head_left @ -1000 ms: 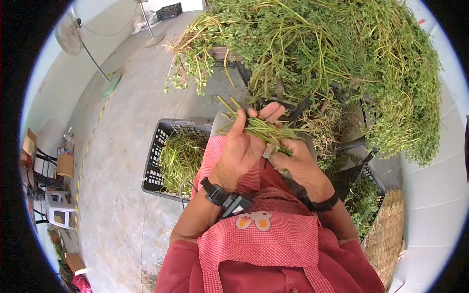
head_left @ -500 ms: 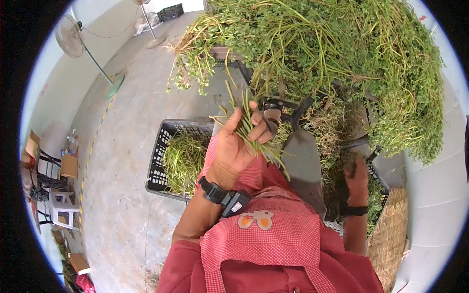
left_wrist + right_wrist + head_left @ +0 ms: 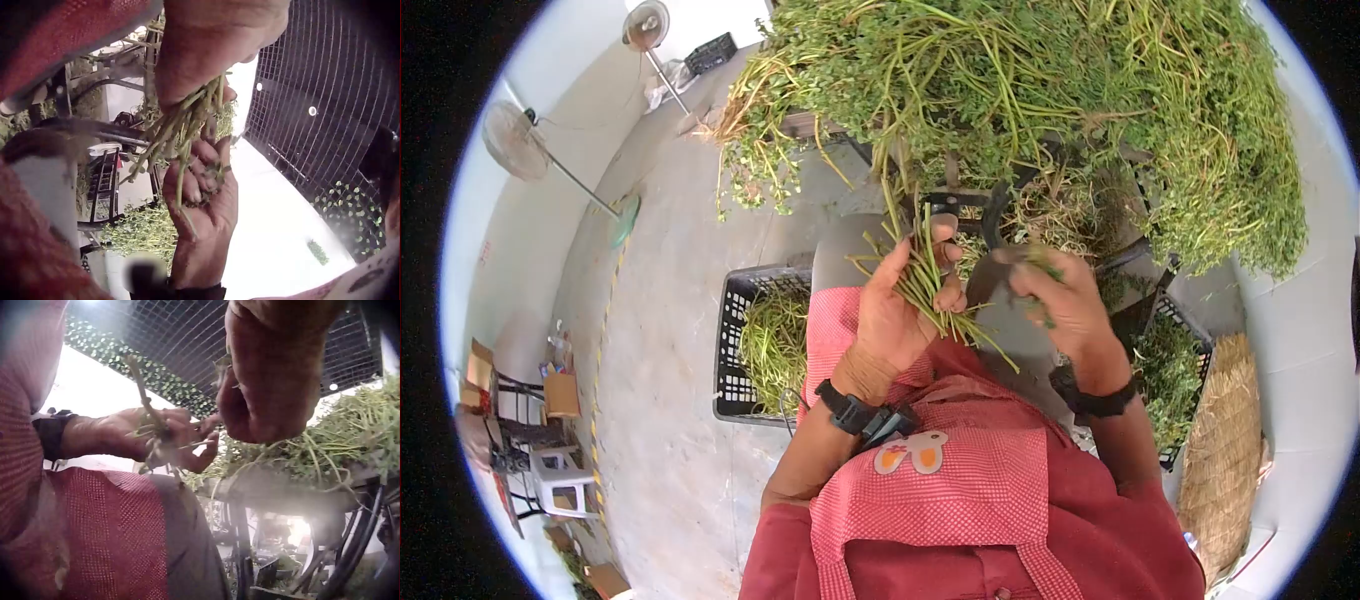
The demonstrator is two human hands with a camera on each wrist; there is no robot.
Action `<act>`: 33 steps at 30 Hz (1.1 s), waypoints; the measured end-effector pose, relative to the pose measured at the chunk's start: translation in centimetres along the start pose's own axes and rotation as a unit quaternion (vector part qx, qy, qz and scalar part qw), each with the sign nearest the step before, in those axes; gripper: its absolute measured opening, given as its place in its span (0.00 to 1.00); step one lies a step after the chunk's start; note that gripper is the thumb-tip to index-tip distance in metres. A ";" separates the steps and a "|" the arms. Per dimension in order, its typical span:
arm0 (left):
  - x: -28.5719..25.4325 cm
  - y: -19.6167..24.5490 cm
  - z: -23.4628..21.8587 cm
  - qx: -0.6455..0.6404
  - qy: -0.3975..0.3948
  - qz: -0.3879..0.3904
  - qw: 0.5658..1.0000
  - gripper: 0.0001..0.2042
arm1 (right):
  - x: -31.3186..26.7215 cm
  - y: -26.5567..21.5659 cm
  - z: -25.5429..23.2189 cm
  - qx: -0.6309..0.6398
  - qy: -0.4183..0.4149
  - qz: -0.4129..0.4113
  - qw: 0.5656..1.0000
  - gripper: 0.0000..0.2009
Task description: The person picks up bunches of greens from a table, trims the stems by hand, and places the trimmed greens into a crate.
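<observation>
In the head view my left hand grips a loose bunch of green stems, with thumb and fingers curled round its middle. Cut ends stick out above and below that hand. Just to the right is my right hand, blurred, fingers curled in, with bits of green at its fingertips. Seen from the left wrist, the right hand pinches small leafy pieces right below the bunch. In the right wrist view a thicker stem rises past the left hand.
A big heap of leafy green plants covers the table ahead. On the left a black crate holds stems; at right another crate holds leafy greens, beside a straw bundle. Two standing fans are at far left.
My right hand left the bunch, dropped to the right near the leafy crate, then came back up beside the left hand with green bits. The left hand kept hold of the stems.
</observation>
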State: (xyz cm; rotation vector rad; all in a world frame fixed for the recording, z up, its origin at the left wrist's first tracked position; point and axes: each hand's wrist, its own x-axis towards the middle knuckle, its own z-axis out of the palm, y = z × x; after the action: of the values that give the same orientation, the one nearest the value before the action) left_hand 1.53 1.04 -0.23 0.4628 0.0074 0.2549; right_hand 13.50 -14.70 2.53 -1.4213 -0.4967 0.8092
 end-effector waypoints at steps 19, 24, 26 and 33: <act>0.0 -0.9 -0.2 0.055 0.062 -0.065 0.994 0.32 | 2.1 2.7 1.3 -0.117 -0.137 -0.126 0.975 0.12; -0.2 -1.0 -1.4 0.098 0.101 -0.027 0.990 0.24 | 2.8 4.9 -1.8 0.044 -0.111 0.037 0.992 0.16; -0.4 -0.5 -1.9 0.101 0.116 -0.030 0.988 0.18 | 3.7 7.9 -4.1 0.092 0.045 0.048 0.994 0.13; -0.8 3.1 -3.8 -0.015 0.071 0.022 0.997 0.14 | -3.1 18.6 -26.4 -0.647 0.221 -0.264 0.680 0.22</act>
State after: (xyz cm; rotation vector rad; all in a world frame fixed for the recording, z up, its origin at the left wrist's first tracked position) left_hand -0.24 5.17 -2.31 0.4153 0.1319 0.3307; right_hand 27.26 -35.40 -18.24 -2.4614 -1.1299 -0.5949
